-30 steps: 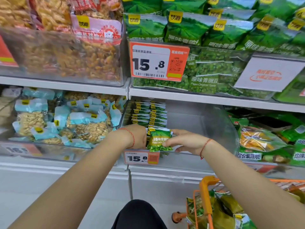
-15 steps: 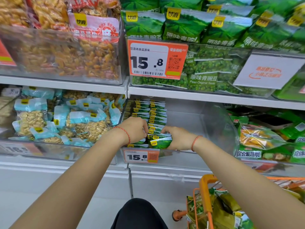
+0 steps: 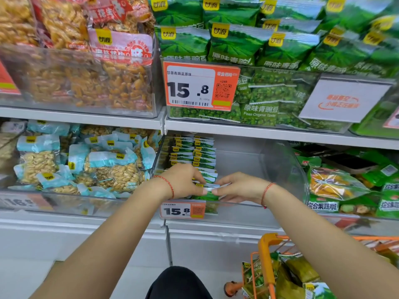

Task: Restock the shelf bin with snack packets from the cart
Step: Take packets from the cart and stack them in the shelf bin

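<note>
Restocking in progress: both hands at the front of the clear bin, seating a green packet against the row.

Left hand [image 3: 183, 180] has fingers curled down over the front packets of the stacked row [image 3: 193, 156], which stands on edge along the left side of the bin [image 3: 280, 169]; it appears to brace them. Front packet [image 3: 208, 186] sits at the bin's front lip, pinched between the two hands' fingertips. Right hand [image 3: 237, 187] holds its right end, fingers bent around it. Risk, in my judgement: the bin's right side holds nothing, so an unbraced row could topple rightward on release. A packet set too high on the lip could slide out above the price tag [image 3: 182, 210]. More packets wait in the cart [image 3: 266, 251], lower right.
</note>
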Motion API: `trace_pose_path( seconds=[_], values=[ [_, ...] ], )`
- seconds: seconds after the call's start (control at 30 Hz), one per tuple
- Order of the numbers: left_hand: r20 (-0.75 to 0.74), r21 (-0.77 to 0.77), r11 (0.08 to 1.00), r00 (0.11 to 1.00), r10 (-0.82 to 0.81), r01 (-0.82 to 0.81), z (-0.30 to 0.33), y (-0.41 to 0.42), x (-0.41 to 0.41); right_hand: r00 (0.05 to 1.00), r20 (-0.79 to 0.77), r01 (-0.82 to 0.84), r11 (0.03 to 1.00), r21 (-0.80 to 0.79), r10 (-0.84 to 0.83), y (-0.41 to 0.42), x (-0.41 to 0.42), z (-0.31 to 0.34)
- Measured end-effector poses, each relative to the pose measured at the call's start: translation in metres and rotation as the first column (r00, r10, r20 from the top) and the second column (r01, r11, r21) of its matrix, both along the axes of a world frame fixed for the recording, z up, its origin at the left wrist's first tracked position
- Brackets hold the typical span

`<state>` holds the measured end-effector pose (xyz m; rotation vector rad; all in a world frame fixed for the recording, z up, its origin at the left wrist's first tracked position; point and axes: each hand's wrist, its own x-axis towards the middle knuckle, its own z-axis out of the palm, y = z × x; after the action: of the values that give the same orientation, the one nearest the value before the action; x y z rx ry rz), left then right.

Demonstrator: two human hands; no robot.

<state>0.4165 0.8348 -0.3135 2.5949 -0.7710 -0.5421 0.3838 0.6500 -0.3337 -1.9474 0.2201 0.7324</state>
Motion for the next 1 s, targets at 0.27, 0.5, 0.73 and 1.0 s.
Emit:
trace_pose_path(
  seconds=[0.27, 0.5, 0.73, 1.0],
  values=[
    [0.153, 0.223, 0.975, 0.987, -0.056, 0.02, -0.011, -0.006, 0.003, 0.985, 0.163, 0.003, 0.935, -0.355, 0.059, 0.018, 0.004, -0.013],
    [0.164, 0.284, 0.958, 0.982, -0.089, 0.04, -0.013, -0.013, 0.007, 0.997, -0.046, 0.053, 0.988, -0.146, -0.06, 0.014, 0.004, -0.015],
    [0.15, 0.295, 0.955, 0.986, -0.073, 0.025, -0.018, -0.015, 0.01, 1.0, 0.021, -0.007, 0.928, -0.374, 0.016, 0.022, 0.014, -0.028],
    [-0.024, 0.131, 0.99, 0.999, -0.045, 0.048, -0.022, -0.005, 0.017, 0.971, -0.09, 0.223, 0.975, -0.016, -0.223, 0.011, 0.013, -0.014]
  ],
)
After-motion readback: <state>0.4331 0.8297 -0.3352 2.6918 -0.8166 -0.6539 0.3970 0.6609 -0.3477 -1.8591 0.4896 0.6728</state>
